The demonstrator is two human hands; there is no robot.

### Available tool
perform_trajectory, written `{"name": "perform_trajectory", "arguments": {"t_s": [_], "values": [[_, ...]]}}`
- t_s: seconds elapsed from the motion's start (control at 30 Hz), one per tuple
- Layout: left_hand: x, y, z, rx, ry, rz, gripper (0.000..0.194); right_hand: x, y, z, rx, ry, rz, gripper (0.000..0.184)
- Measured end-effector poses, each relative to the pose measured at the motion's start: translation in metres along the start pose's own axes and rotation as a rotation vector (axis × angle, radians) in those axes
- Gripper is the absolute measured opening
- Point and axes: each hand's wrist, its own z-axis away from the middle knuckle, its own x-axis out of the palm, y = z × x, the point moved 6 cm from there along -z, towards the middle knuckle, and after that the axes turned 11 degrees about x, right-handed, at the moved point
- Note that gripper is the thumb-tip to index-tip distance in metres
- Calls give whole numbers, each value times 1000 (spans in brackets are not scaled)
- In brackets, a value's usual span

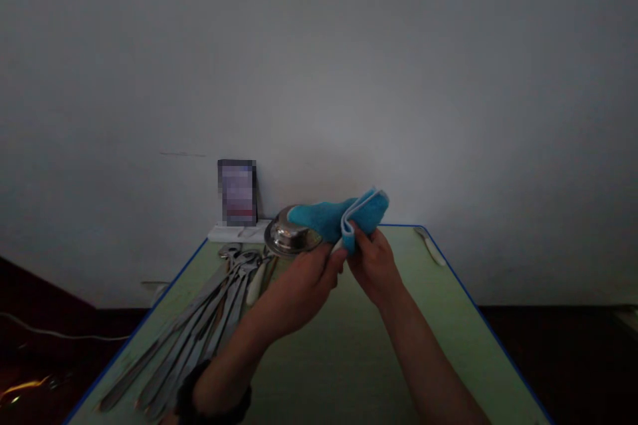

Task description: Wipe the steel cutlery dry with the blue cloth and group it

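Left hand (309, 285) clasps a pale handle (337, 246), right hand (377, 267) pinches the blue cloth (323, 218), and one loose fold could snag the metal bowl (286, 239)!

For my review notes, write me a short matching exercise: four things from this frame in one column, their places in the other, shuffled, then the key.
Things
1. Blue cloth
2. Long metal utensils
3. Dark wristband
4. Pixelated panel

Places
A. Standing upright near the wall
B. At the fingers of the left hand and right hand
C. Spread along the left side of the table
D. Around the left wrist

Right pairs: 1-B, 2-C, 3-D, 4-A
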Motion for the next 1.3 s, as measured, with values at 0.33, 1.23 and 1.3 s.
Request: {"name": "perform_trajectory", "arguments": {"t_s": [0.33,1.23,1.3], "values": [[14,3,9,-248,-197,619,35,-14,-8,3,28,60,-13,29],[-40,-11,7,-126,79,348,39,-20,-19,-8,51,-201,-352,22],[-42,-11,7,-124,89,342,39,-22,-18,-9,32,-214,-338,18]]}}
